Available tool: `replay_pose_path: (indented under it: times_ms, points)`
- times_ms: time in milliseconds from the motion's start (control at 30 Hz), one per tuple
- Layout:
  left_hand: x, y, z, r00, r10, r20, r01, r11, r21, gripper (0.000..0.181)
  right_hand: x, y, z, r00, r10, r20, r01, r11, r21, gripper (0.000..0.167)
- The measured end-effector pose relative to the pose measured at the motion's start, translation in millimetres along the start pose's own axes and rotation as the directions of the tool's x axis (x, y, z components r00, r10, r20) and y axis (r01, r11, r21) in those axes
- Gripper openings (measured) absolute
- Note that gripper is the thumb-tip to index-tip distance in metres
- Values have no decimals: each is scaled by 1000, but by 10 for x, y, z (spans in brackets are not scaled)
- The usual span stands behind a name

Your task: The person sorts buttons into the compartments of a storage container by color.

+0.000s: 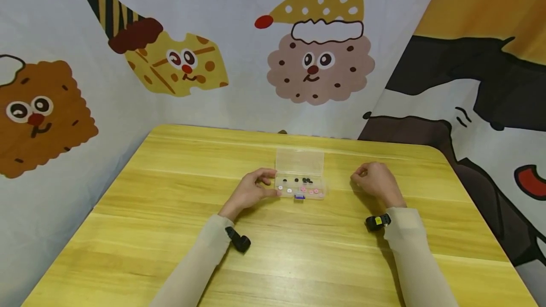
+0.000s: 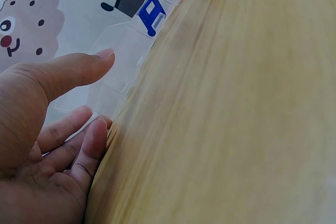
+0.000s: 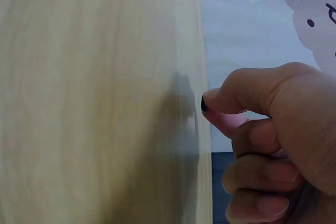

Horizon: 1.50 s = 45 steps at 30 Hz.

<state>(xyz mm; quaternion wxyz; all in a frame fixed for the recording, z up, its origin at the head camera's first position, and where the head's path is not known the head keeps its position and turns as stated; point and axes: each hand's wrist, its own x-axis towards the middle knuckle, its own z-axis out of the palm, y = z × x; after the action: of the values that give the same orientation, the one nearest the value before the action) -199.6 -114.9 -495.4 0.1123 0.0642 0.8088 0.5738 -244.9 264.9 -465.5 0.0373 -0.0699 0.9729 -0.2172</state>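
Observation:
A clear plastic box [image 1: 317,185] lies on the table with its lid [image 1: 300,161] raised toward the back. Small round pieces like buttons are in it: black ones [image 1: 305,181] in the rear, white [image 1: 289,191] and pink ones [image 1: 304,189] in front. A blue latch [image 2: 151,15] marks its front side. My left hand [image 1: 251,189] holds the box's left end between thumb and fingers. Well to the right of the box, my right hand [image 1: 377,181] pinches a small black button [image 3: 203,104] between thumb and forefinger, its other fingers curled.
The wooden table [image 1: 170,250] has its far edge close behind the raised lid. A cartoon-printed cloth [image 1: 239,112] hangs behind the table. Each wrist carries a small black camera, the left one [image 1: 240,240] and the right one [image 1: 377,222].

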Motion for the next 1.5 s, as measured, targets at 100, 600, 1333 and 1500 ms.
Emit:
replay_pose_path:
  times_ms: [100, 600, 1333, 1500]
  points:
    - [2, -8, 4, 1000, -4, 0, 4, 1000, -1, 61, -6, -17, 12, 1000, 12, 9, -13, 999, 42, 21]
    - [7, -27, -1, 1000, 10, 4, -10, 1000, -6, 61, 0, -126, 23, 999, -11, 31, 7, 993, 116, 23]
    - [-5, 5, 17, 1000, 1, 4, -1, 1000, 7, 61, -16, -307, 242, 994, -70, 79, 59, 989, 136, 16]
    - [-7, 7, 8, 1000, -6, 3, 6, 1000, -1, 60, -12, -403, 258, 992, -99, 73, 86, 984, 156, 15]
